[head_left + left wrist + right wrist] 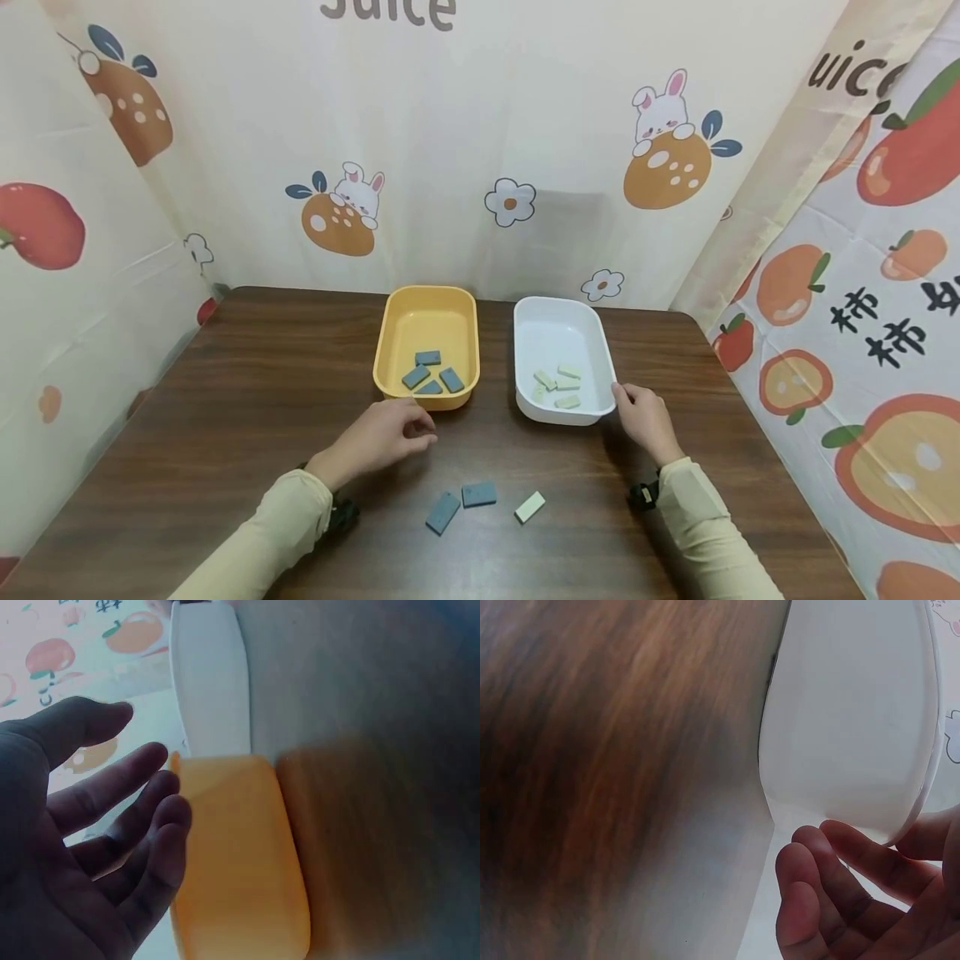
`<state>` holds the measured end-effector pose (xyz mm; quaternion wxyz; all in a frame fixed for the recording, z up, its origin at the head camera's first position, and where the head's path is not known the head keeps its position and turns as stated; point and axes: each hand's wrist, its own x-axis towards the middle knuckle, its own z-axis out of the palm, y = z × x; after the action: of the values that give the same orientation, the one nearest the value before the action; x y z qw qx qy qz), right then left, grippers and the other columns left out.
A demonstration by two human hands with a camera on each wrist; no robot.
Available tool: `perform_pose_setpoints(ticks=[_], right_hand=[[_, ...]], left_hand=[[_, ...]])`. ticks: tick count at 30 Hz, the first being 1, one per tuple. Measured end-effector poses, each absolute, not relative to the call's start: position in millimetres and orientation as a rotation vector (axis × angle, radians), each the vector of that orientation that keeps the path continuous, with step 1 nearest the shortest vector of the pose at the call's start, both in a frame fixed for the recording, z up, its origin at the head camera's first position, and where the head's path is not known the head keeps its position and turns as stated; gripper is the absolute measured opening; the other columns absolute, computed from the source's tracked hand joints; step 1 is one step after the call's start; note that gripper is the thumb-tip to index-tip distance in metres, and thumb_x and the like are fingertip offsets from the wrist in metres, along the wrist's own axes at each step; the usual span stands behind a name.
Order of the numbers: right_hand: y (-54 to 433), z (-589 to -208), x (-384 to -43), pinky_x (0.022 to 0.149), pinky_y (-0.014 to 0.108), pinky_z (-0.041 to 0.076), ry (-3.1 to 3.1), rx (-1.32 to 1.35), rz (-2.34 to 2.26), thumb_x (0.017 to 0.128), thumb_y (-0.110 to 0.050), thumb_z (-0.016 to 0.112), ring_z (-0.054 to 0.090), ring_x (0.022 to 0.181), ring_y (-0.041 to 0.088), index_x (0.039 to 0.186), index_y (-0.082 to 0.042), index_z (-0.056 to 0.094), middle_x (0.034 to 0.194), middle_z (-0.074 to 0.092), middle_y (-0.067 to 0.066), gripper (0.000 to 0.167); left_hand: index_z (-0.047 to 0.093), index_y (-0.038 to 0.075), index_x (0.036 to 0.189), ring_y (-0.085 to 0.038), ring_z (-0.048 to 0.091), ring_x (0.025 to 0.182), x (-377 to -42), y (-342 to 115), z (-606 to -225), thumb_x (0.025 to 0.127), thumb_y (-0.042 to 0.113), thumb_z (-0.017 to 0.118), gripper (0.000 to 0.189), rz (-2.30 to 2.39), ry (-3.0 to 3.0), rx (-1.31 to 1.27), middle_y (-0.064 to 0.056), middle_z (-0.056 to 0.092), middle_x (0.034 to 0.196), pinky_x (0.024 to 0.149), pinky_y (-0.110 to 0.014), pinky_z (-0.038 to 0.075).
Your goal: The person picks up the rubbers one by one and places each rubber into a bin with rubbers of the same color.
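Note:
My left hand (386, 435) hovers just in front of the yellow bin (423, 329), its fingers loosely curved with nothing between them. In the left wrist view, its fingertips are near that bin's rim. Several dark grey-blue flat blocks (452, 380) lie inside the yellow bin. With thumb and index finger, my right hand (647, 419) pinches the near right rim of the white bin (558, 333); the right wrist view shows the other fingers against or beside its outer wall. Several pale green flat blocks (567, 402) lie in the white bin.
On the brown table (262, 400), in front of the bins, lie a slanted grey-blue block (443, 513), a second grey-blue block (478, 494) and a pale green block (529, 507). Printed curtains (450, 100) hang behind and at both sides.

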<state>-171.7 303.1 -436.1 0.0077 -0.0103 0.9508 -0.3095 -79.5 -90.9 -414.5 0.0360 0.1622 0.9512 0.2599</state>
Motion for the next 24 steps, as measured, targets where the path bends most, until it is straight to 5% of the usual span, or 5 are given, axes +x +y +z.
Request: perform_pose_setpoints(ticks=[10, 24], right_hand=[[303, -435, -172, 0.069, 0.034, 0.042, 2.987, -0.038, -0.957, 0.103, -0.031, 0.04, 0.054, 0.078, 0.026, 0.114, 0.003, 0.068, 0.1, 0.069, 0.021, 0.046], [303, -436, -172, 0.066, 0.032, 0.04, 2.974, -0.026, -0.954, 0.104, -0.033, 0.038, 0.052, 0.076, 0.026, 0.116, 0.004, 0.066, 0.091, 0.066, 0.018, 0.048]], left_hand=[[0.064, 0.021, 0.087, -0.006, 0.052, 0.076, -70, -82, -419, 0.084, 0.03, 0.075, 0.015, 0.728, 2.824, 0.535, 0.01, 0.06, 0.085, 0.069, -0.026, 0.047], [0.064, 0.017, 0.099, -0.008, 0.052, 0.08, -58, -67, -420, 0.084, 0.034, 0.074, 0.025, 0.606, 2.67, 0.562, 0.008, 0.058, 0.092, 0.076, -0.033, 0.047]])
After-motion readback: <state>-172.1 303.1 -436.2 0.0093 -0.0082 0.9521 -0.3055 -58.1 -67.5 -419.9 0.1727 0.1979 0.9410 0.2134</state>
